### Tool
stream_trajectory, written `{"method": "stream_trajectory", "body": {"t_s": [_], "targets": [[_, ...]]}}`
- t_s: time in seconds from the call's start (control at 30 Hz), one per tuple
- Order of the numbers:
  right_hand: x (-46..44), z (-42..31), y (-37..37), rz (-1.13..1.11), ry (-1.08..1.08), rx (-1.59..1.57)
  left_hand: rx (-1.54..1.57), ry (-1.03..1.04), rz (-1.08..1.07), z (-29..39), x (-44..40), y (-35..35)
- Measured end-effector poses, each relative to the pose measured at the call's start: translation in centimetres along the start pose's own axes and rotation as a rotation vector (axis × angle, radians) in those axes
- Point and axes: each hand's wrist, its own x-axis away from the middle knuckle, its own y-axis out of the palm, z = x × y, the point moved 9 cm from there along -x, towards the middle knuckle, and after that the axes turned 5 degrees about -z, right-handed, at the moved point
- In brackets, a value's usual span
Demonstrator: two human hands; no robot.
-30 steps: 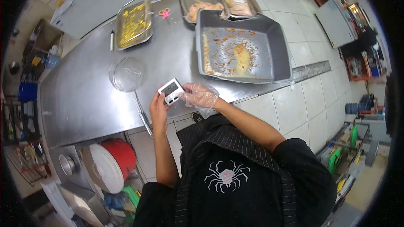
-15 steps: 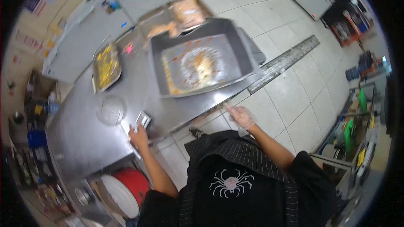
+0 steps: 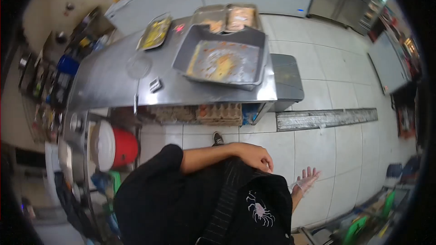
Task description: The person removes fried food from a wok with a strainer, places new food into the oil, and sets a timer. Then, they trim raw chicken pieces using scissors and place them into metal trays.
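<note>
My left hand (image 3: 255, 156), bare, is in front of the dark striped apron (image 3: 227, 199) with its fingers curled down and pressed together. Whatever those fingers hold, if anything, is hidden. Out to the right over the floor, my right hand (image 3: 307, 180) wears a clear plastic glove, its fingers spread and nothing in it. On the steel table (image 3: 106, 79) ahead stands a large grey tub (image 3: 218, 80) with orange and yellowish residue inside. A small metal-and-black object (image 3: 156, 85) and a round clear lid-like disc (image 3: 139, 66) lie left of it.
At the back are a tray of yellow-green food (image 3: 155, 32) and trays holding packed pinkish food (image 3: 240, 18). Egg cartons (image 3: 220, 114) sit under the table. A grey bin (image 3: 287, 79) stands right, a red bucket (image 3: 124, 147) left. A drain grate (image 3: 327, 119) crosses the floor.
My left hand has left the tabletop beside the small metal object and come back to the apron. My right hand has swung outward, fingers spread. The view has turned, and the table appears farther off.
</note>
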Motion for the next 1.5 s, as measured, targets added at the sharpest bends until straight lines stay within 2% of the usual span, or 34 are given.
{"method": "stream_trajectory", "body": {"t_s": [0.03, 0.07, 0.17, 0.27, 0.33, 0.37, 0.43, 0.5, 0.53, 0.57, 0.63, 0.7, 0.73, 0.77, 0.83, 0.87, 0.93, 0.97, 1.03, 1.07, 1.13, 1.17, 1.23, 1.27, 1.33, 1.4, 1.47, 1.5], "targets": [[0.0, -0.7, 0.0, 0.029, -0.019, -0.053, -0.033, 0.065, -0.074, 0.1, -0.6, 1.4], [-0.5, -0.7, 0.0, 0.010, -0.005, -0.039, -0.019, 0.057, -0.052, -0.5, -0.8, 1.8], [-3.0, -0.6, 0.4, -0.119, -0.001, -0.057, -0.077, 0.060, -0.108, -1.9, -1.7, 3.1], [-6.1, 2.1, 1.7, -0.173, 0.049, 0.013, -0.092, 0.019, -0.038, -2.7, -0.4, 1.8], [-6.8, 3.8, 3.9, -0.251, 0.133, 0.091, -0.046, 0.023, 0.117, -2.2, 2.0, -1.4], [-7.3, 4.1, 5.1, -0.274, 0.135, 0.107, 0.128, 0.006, 0.270, -3.5, 3.7, -3.9], [-7.8, 3.9, 7.4, -0.321, 0.118, 0.184, 0.097, -0.021, 0.607, -1.8, 10.3, -10.7], [-8.0, 4.0, 9.2, -0.353, 0.094, 0.267, 0.249, -0.039, 0.900, -2.2, 17.8, -17.8], [-8.1, 4.2, 9.9, -0.357, 0.081, 0.306, 0.268, 0.029, 1.171, -3.2, 21.8, -21.8], [-8.3, 4.3, 10.6, -0.358, 0.065, 0.344, 0.134, 0.154, 1.296, -2.6, 25.8, -25.8], [-9.0, 5.9, 11.0, -0.365, 0.085, 0.325, 0.241, 0.320, 1.480, -3.3, 32.6, -32.7], [-9.0, 7.4, 11.5, -0.322, 0.225, 0.469, 0.195, 0.279, 1.632, -6.6, 37.8, -40.4], [-9.2, 8.6, 11.0, -0.299, 0.191, 0.497, 0.201, 0.292, 1.624, -7.8, 38.9, -44.0], [-9.4, 9.7, 10.5, -0.278, 0.160, 0.532, 0.217, 0.174, 1.632, -9.8, 40.0, -47.1], [-8.3, 10.7, 11.2, -0.269, 0.243, 0.614, 0.220, -0.052, 1.634, -15.1, 41.4, -52.9], [-7.5, 10.8, 11.8, -0.264, 0.244, 0.633, 0.242, -0.054, 1.636, -17.7, 42.0, -55.8], [-5.2, 9.7, 15.1, -0.475, -0.012, 1.079, 0.256, -0.364, 1.560, -24.4, 42.6, -60.0], [-4.7, 9.8, 15.2, -0.471, -0.001, 1.097, 0.277, -0.373, 1.554, -27.1, 42.9, -61.9], [-4.6, 12.4, 12.8, -0.355, 0.225, 1.051, -0.352, -0.826, 1.681, -28.8, 46.0, -64.8], [-4.4, 13.9, 11.5, -0.293, 0.334, 1.019, -0.345, -0.829, 1.671, -29.6, 45.9, -65.4], [-4.0, 16.2, 9.8, -0.164, 0.536, 0.933, -0.681, -0.802, 1.780, -27.0, 45.5, -66.1], [-3.9, 16.1, 10.3, -0.151, 0.532, 0.923, -0.683, -0.785, 1.774, -26.5, 45.3, -66.8], [-3.3, 15.2, 11.5, -0.242, 0.422, 1.001, -0.875, -0.831, 1.569, -25.2, 42.6, -68.6], [-2.3, 14.1, 12.3, -0.280, 0.367, 1.038, -0.880, -0.797, 1.556, -25.0, 41.7, -69.5], [-0.9, 12.3, 13.7, -0.356, 0.258, 1.119, -0.804, -1.051, 1.456, -27.0, 41.7, -70.7], [-1.0, 11.4, 13.7, -0.279, 0.274, 1.074, -0.906, -1.039, 1.544, -29.1, 41.4, -71.5], [-0.2, 9.7, 15.2, -0.361, 0.165, 1.208, -0.932, -1.035, 1.456, -27.1, 40.4, -69.9], [0.1, 9.2, 15.4, -0.316, 0.228, 1.224, -0.907, -1.035, 1.538, -27.4, 40.8, -69.5]]}}
